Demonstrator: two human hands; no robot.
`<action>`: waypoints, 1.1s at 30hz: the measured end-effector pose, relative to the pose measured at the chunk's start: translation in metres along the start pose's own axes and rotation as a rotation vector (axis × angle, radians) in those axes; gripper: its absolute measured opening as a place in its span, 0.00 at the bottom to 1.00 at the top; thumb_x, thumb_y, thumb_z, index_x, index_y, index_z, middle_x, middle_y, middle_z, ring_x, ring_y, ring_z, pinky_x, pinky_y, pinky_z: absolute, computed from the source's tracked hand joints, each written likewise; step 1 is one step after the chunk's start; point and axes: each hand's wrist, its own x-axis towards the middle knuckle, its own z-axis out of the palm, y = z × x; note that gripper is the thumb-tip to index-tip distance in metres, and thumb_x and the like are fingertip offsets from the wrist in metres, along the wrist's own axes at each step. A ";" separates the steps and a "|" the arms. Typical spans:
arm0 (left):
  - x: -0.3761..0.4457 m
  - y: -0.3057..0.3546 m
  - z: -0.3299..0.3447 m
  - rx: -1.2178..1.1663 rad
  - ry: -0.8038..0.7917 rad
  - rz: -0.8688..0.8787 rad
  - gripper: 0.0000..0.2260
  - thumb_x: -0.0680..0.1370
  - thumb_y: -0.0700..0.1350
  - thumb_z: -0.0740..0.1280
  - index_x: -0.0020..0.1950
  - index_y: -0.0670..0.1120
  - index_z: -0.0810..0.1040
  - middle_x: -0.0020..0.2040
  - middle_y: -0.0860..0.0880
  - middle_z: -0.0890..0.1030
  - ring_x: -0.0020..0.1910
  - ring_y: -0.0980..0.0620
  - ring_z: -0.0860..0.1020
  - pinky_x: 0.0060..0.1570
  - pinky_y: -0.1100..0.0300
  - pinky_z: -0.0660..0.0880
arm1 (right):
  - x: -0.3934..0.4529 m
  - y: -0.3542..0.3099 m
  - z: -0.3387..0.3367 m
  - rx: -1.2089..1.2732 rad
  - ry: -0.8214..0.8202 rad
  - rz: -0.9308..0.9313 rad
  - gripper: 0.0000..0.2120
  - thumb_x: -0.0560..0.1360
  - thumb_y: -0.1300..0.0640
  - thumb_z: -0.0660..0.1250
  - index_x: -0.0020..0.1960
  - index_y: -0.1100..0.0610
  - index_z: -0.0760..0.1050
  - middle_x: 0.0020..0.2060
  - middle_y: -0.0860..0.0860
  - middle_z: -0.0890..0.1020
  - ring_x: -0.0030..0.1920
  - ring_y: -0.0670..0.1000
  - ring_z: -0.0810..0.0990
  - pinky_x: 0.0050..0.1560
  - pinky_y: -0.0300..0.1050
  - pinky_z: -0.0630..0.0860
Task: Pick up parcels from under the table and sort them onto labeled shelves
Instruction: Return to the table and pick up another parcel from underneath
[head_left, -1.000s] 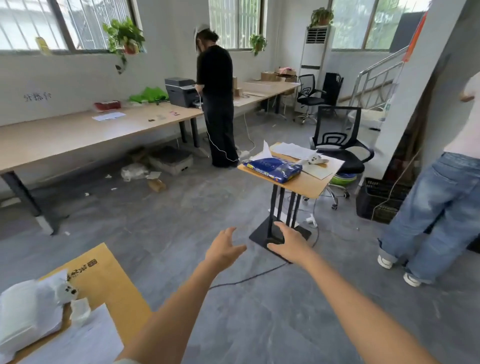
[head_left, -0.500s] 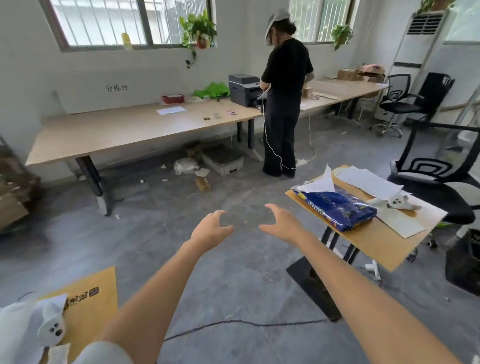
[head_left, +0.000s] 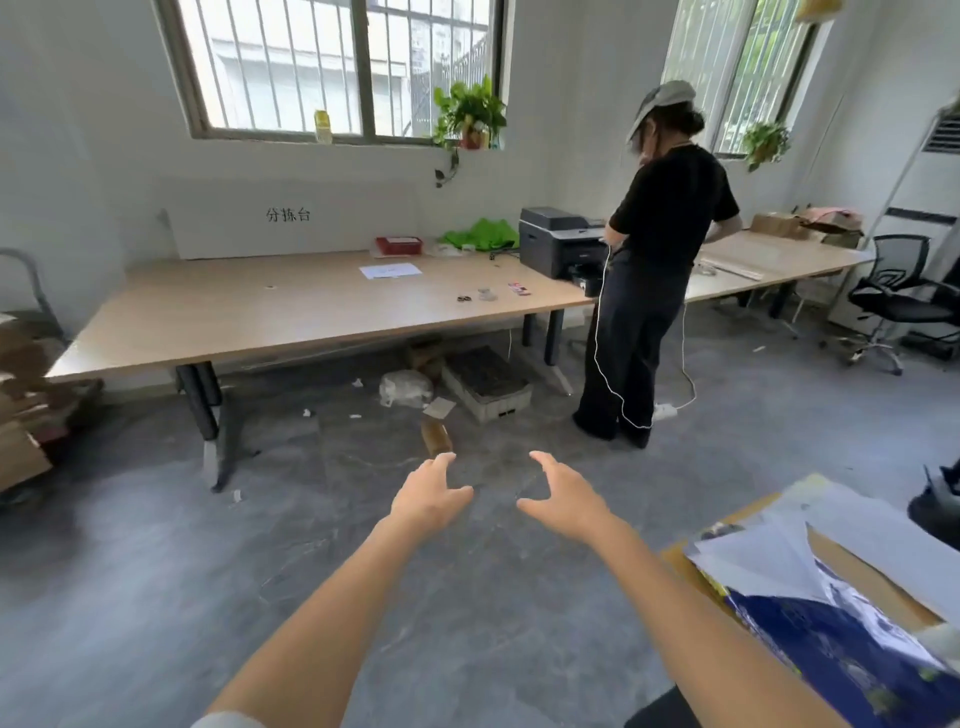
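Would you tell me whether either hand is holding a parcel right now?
No, the left hand and the right hand are both open and empty above the floor.

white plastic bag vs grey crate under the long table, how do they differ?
The white plastic bag is soft, crumpled and pale; the grey crate is rigid, boxy and dark on top. The bag is the smaller of the two and lies left of the crate. The bag sits near the front edge of the long table, while the crate reaches further back beneath it. Both rest on the floor, and neither hand touches them.
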 end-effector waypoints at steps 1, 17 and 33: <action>0.023 0.004 -0.007 0.006 0.012 0.007 0.29 0.73 0.51 0.63 0.73 0.51 0.61 0.70 0.48 0.69 0.67 0.46 0.69 0.58 0.54 0.69 | 0.022 -0.004 -0.005 -0.006 0.014 -0.006 0.35 0.71 0.45 0.65 0.74 0.46 0.54 0.69 0.50 0.68 0.68 0.54 0.69 0.60 0.50 0.68; 0.347 0.043 -0.025 -0.045 0.054 -0.038 0.28 0.74 0.51 0.64 0.73 0.52 0.60 0.72 0.48 0.67 0.69 0.47 0.68 0.65 0.53 0.67 | 0.378 -0.004 -0.062 0.039 -0.031 -0.126 0.36 0.71 0.45 0.66 0.75 0.46 0.54 0.72 0.50 0.67 0.69 0.55 0.69 0.63 0.53 0.69; 0.630 0.013 -0.029 -0.067 0.048 -0.176 0.30 0.75 0.54 0.63 0.75 0.55 0.55 0.76 0.49 0.60 0.75 0.47 0.60 0.68 0.53 0.63 | 0.687 0.004 -0.076 -0.056 -0.187 -0.165 0.37 0.72 0.44 0.66 0.75 0.46 0.52 0.73 0.51 0.65 0.69 0.55 0.69 0.63 0.52 0.71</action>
